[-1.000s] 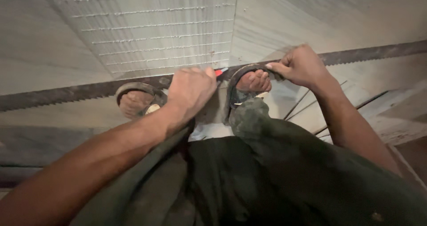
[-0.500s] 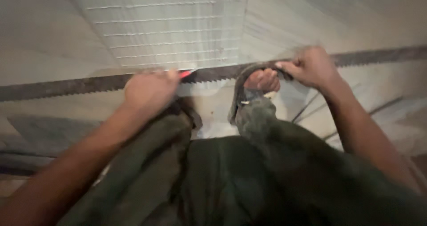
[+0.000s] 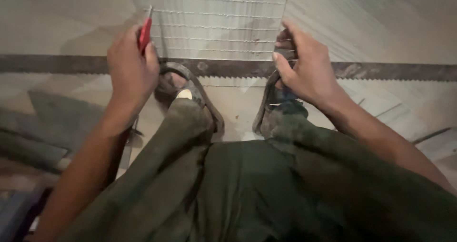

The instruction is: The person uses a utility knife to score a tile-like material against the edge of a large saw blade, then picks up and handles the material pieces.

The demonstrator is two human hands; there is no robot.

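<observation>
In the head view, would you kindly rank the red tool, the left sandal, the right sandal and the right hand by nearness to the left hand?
1. Red tool, held in the left hand.
2. Left sandal, just right of it.
3. Right sandal, past the middle.
4. Right hand, about as far; too close to call.

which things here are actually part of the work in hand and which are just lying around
In use:
left hand gripping a red-handled tool
right hand at the edge of the wire mesh panel
long dark strip across the mesh's near edge, under both sandals

Lying about:
thin rods on the floor, right
dark slabs, left
</observation>
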